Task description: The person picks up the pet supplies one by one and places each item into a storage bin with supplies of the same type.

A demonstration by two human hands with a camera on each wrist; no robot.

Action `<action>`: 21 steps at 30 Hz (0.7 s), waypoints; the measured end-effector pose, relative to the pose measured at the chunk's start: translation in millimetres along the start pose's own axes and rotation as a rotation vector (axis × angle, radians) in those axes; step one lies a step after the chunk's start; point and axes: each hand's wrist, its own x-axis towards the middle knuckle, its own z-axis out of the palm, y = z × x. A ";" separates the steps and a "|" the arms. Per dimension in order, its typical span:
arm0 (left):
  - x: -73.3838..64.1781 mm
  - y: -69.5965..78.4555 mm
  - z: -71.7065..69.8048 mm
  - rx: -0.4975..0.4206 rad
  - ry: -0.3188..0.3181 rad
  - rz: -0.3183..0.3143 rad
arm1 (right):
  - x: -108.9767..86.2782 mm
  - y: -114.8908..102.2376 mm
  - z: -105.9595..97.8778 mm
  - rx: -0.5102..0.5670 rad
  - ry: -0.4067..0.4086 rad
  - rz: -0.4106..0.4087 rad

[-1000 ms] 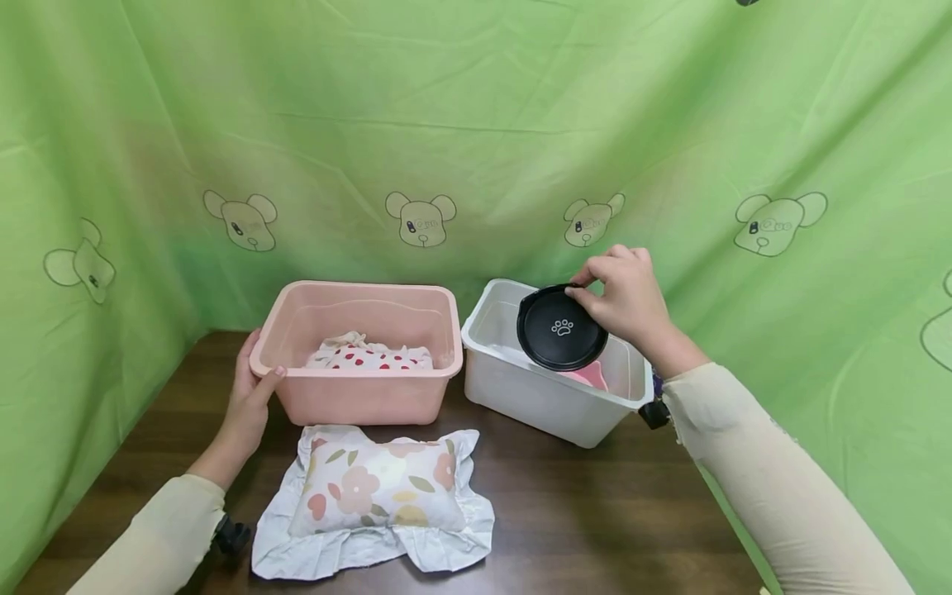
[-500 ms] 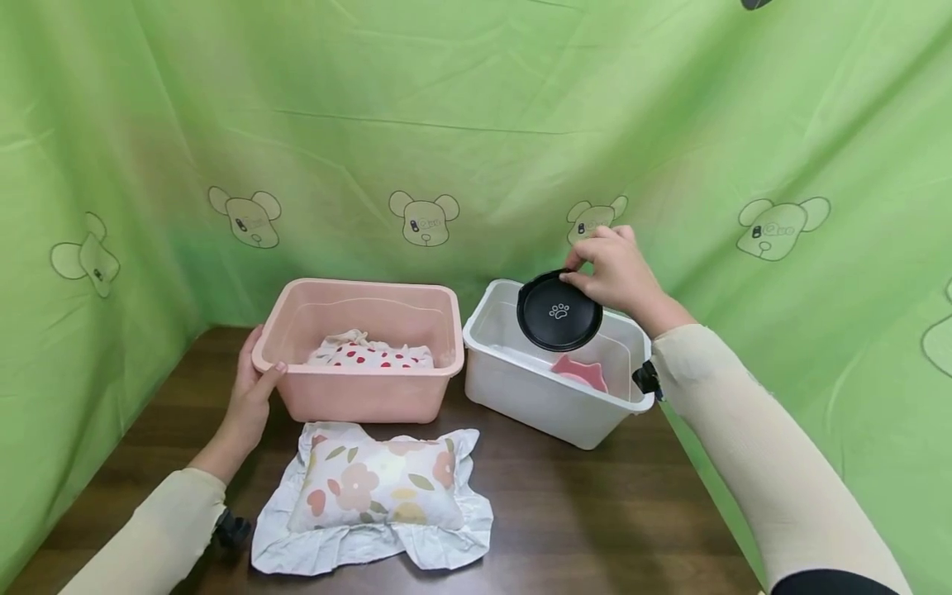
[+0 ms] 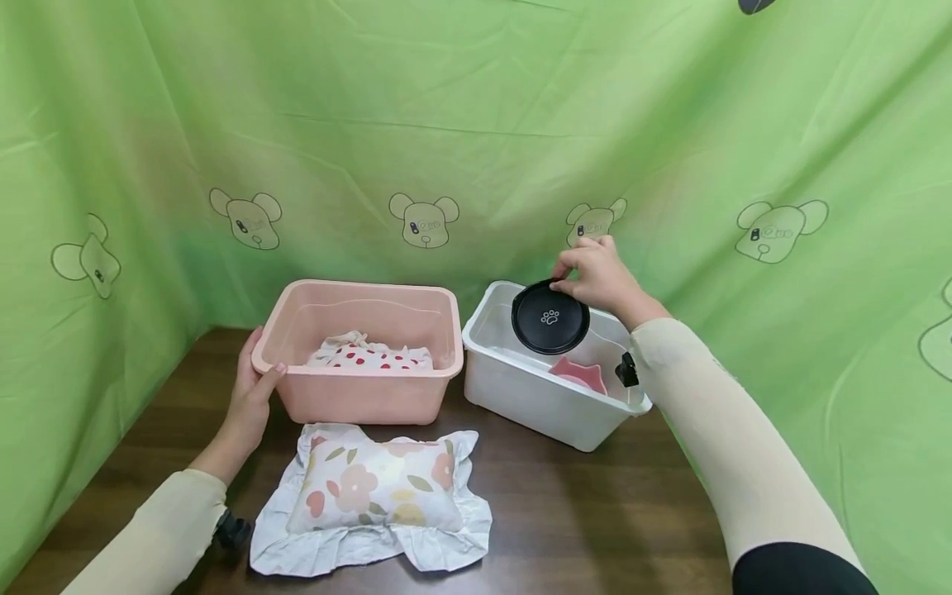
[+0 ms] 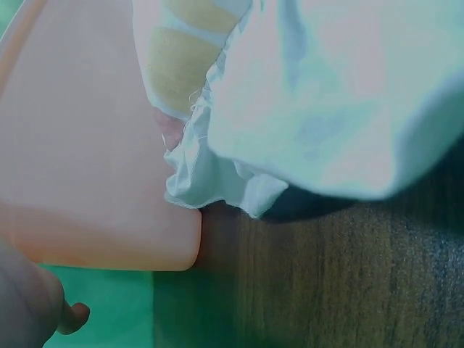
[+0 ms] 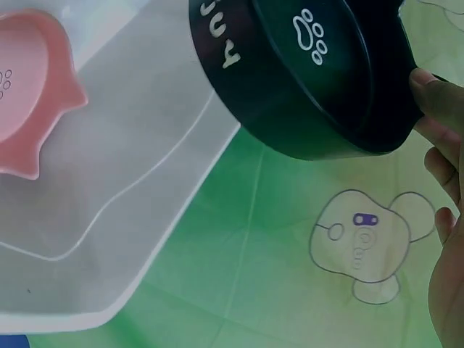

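Note:
My right hand (image 3: 601, 279) pinches the rim of a black pet bowl (image 3: 549, 324) between thumb and fingers. The bowl is tilted, its inside with a white paw print facing me, above the white bin (image 3: 535, 405). Lettering shows on its outer wall in the right wrist view. Inside the white bin lies a pink bowl (image 3: 578, 375) with pointed ears, also with a paw print. My left hand (image 3: 249, 401) grips the front left corner of the pink bin (image 3: 364, 397), thumb on the rim. A white cloth item with red spots (image 3: 372, 355) lies in that bin.
A floral pillow (image 3: 379, 487) with a white ruffled edge lies on the dark wooden table (image 3: 587, 512), in front of the pink bin. The two bins stand side by side, nearly touching. A green curtain (image 3: 491, 107) hangs behind and at both sides.
My right hand has lifted slightly, then shifted left with the black bowl, so more of the pink bowl shows. My left hand keeps its place on the pink bin.

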 end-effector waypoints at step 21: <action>-2.1 -3.0 -2.3 -0.045 0.016 0.002 | 5.5 15.6 55.6 0.019 -0.047 -0.005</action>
